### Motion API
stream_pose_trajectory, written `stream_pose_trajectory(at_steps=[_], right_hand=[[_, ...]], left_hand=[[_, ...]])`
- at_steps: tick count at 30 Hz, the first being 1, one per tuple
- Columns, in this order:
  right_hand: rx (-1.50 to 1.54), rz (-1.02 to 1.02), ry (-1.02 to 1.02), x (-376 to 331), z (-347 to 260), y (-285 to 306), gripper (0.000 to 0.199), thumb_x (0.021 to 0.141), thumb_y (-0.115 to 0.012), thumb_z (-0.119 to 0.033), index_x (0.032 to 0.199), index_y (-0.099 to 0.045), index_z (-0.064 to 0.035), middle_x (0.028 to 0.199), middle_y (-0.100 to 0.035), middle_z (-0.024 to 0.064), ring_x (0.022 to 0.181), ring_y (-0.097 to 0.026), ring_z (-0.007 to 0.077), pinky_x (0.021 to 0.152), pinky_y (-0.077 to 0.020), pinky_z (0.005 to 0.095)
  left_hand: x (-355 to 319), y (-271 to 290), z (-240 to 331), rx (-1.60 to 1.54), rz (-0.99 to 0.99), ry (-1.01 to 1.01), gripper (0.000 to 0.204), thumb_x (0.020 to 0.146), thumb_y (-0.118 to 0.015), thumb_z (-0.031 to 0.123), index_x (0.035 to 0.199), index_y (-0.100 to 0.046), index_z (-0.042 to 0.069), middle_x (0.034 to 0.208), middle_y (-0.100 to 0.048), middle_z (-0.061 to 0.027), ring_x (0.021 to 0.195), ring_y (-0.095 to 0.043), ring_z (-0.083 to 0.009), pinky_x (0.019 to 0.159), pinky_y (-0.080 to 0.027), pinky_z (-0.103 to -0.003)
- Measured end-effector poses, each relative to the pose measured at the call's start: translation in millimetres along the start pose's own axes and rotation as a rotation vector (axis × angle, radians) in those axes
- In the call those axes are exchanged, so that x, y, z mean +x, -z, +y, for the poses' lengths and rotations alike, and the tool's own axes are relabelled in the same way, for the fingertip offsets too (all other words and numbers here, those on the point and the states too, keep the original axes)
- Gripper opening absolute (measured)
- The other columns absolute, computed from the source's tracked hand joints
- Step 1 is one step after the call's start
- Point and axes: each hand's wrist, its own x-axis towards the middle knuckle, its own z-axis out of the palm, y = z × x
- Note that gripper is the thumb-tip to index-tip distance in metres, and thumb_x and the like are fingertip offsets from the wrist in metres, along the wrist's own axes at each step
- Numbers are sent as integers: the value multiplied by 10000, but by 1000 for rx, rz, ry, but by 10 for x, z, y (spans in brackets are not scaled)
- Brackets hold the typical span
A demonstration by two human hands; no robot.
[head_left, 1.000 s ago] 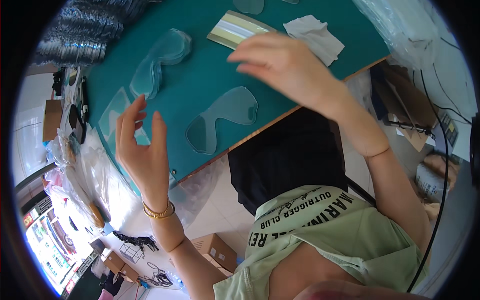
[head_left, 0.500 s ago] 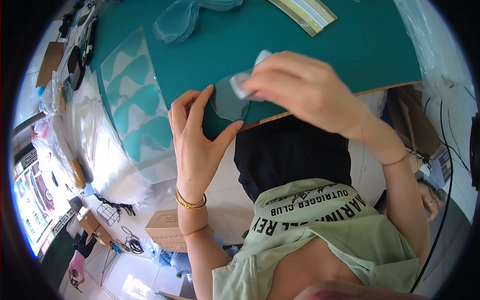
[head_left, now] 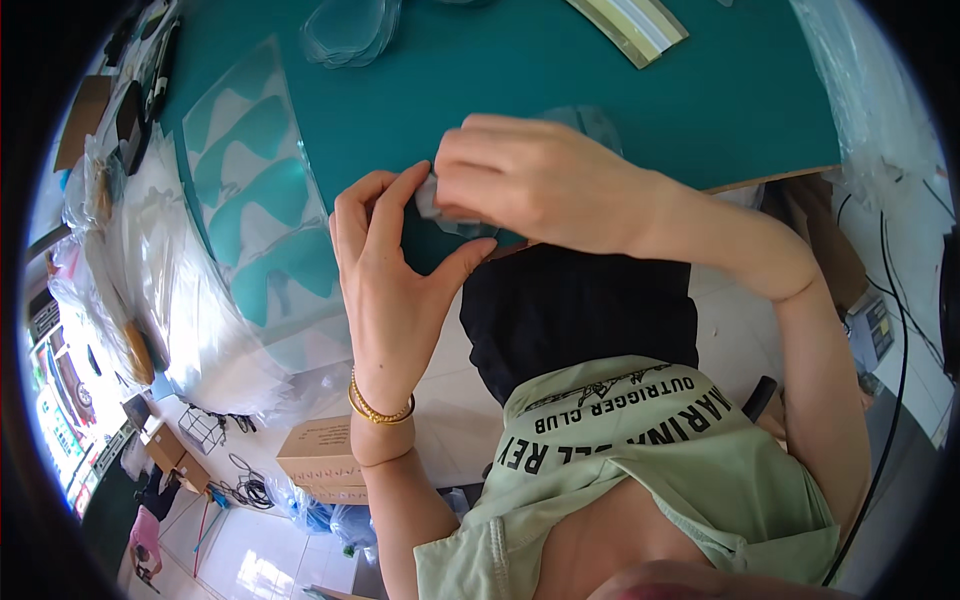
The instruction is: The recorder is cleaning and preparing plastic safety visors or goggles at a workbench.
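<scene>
A clear, goggle-shaped plastic lens [head_left: 585,125] lies flat at the near edge of the green tabletop, its middle covered by my right hand. My left hand [head_left: 385,280] steadies the left end, index fingertip at the upper rim and thumb at the lower rim. Closed around a crumpled white cloth [head_left: 430,198], my right hand [head_left: 545,185] presses it on the lens's left part, close to my left fingertips. The fingers' exact hold on the cloth is partly hidden.
A clear sheet with teal curved shapes [head_left: 265,200] lies left, beside heaped plastic wrapping [head_left: 170,250]. Stacked clear lenses [head_left: 350,35] and a yellow-and-white strip packet [head_left: 640,30] sit at the far side. Clear film [head_left: 870,110] hangs at right; a cardboard box [head_left: 320,455] stands on the floor.
My right hand has moved left and slightly down with the cloth, from the lens's middle to its left end. My left hand keeps its place on the rim.
</scene>
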Motion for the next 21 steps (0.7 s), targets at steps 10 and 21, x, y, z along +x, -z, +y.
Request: stream_pose_trajectory(at_steps=[10,21], right_hand=[[-157,13,-12,-673,95,639,215,736,-772,8,908,-643,-5,889,-608,64,732,-575,202,614,-476,308],[-301,203,-206,-577,97,493,146,796,-748,-16,903,-650,-3,899,-609,73,785,-620,215,658,-516,306]], left_hand=[[-18,35,-24,-5,7,-43,658,647,-883,142,1240,-615,42,1187,-510,-104,1092,-503,-296,929,-446,-394],[9,55,29,-5,15,-19,643,658,-874,123,1245,-625,40,1206,-519,-106,1116,-513,-296,925,-461,-384]])
